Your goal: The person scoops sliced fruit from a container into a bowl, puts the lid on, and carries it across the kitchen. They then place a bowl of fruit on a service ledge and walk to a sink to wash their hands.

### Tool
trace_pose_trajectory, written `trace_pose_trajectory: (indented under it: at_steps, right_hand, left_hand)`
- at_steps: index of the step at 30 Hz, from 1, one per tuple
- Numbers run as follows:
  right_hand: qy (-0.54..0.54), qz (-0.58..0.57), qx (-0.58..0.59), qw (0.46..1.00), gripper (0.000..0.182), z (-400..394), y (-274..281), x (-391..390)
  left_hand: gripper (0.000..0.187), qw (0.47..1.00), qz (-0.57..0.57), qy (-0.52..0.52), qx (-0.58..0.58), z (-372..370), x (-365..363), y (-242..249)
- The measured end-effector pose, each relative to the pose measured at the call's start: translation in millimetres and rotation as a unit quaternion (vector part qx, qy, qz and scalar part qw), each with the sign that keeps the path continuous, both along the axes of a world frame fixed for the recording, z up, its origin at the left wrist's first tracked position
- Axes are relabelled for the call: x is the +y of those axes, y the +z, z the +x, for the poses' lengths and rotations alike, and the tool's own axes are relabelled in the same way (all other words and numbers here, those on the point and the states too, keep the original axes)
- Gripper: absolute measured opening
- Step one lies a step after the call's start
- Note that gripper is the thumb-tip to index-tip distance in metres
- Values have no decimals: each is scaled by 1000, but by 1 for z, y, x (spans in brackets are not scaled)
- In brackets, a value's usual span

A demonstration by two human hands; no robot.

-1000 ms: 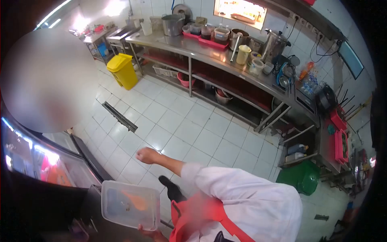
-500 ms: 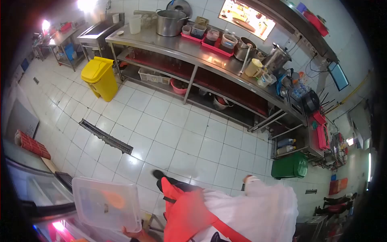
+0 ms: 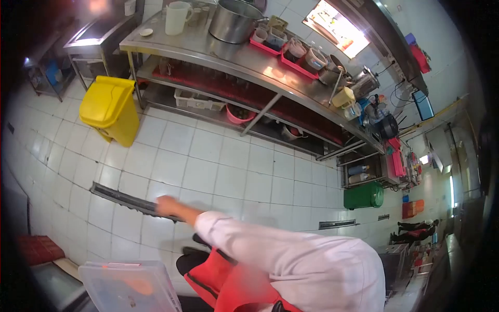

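Observation:
A clear plastic storage box (image 3: 106,291) with a lid is at the bottom left, close to my body. An orange object (image 3: 139,285) shows blurrily through its wall. My left hand is out of the frame, so what supports the box is hidden. My right hand (image 3: 169,206) reaches across in front of me, over the tiled floor and the dark drain grate (image 3: 122,200). Its fingers look curled in, slightly blurred, and nothing shows in them. The white sleeve (image 3: 280,249) and red apron (image 3: 234,283) are my own clothing.
A long steel table (image 3: 208,52) holds a big pot (image 3: 231,23), a white jug (image 3: 177,18) and red trays (image 3: 299,67) of containers. A yellow bin (image 3: 109,106) stands left, a green bin (image 3: 364,196) right. Other people (image 3: 416,232) are far right.
My right arm has swung forward and left across my body. The view has turned, and the box sits lower in it. My left hand, at the box's edge before, has left the frame.

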State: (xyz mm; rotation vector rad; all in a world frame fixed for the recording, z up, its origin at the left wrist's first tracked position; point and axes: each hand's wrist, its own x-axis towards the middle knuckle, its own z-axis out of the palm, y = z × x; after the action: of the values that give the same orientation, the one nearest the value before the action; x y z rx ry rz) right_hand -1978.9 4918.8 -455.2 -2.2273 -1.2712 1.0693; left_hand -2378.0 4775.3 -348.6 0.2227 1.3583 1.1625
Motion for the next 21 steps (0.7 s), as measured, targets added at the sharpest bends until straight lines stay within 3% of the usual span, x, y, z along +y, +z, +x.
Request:
trace_pose_trajectory:
  at_steps: [1, 2, 3, 7, 8, 9, 11, 12, 13, 14, 15, 16, 17, 18, 19, 20, 21]
  right_hand:
    - [100, 43, -18, 994, 24, -33, -7, 78]
    - [60, 95, 40, 993, 33, -68, 19, 132]
    - [103, 174, 66, 977, 35, -92, 64, 175]
    - [156, 291, 170, 929, 32, -109, 177, 273]
    - [158, 298, 190, 922, 32, -102, 174, 279]
    - [153, 351, 146, 912, 32, -99, 123, 294]
    - [57, 231, 199, 950, 24, -69, 76, 282]
    - [63, 31, 163, 984, 26, -43, 105, 267]
    - [237, 5, -27, 971, 18, -14, -12, 248]
    - [64, -100, 173, 978, 15, 9, -17, 215]
    - [-162, -167, 318, 919, 24, 33, -20, 181]
    - [-284, -140, 343, 884, 28, 43, -10, 157]
    - [-391, -58, 546, 738, 27, 81, -127, 94]
    - [-487, -43, 481, 728, 23, 102, -164, 58]
    - [-611, -58, 370, 698, 17, 92, -74, 90]
    - [-644, -103, 361, 667, 13, 115, -110, 80]
    - [-639, -175, 312, 681, 10, 141, -139, 84]
  left_hand:
    - [59, 1000, 4, -3, -4, -1, 27, 1]
    - [59, 1000, 8, -5, -11, -2, 52, 3]
    - [59, 1000, 12, -9, -18, -3, 77, 5]
    - [59, 997, 42, -23, -67, -21, 185, 11]
    - [59, 994, 48, -31, -91, -24, 213, 11]
    - [59, 991, 61, -28, -115, -25, 240, 12]
    - [59, 978, 88, -25, -185, -11, 298, 9]
    - [60, 981, 128, -26, -145, -23, 325, -24]
    - [63, 967, 152, -53, -198, 17, 360, 31]
    - [64, 974, 152, -39, -166, 29, 389, 40]
    - [65, 979, 151, -30, -132, 32, 419, 39]
    - [65, 978, 165, -24, -126, 34, 450, 33]
    - [65, 977, 167, -33, -129, 32, 482, 24]
    - [66, 976, 170, -41, -133, 34, 514, 18]
    - [64, 970, 189, -47, -148, 45, 547, 30]
    - [64, 969, 196, -36, -143, 51, 579, 28]
    - [65, 969, 192, -44, -150, 55, 609, 22]
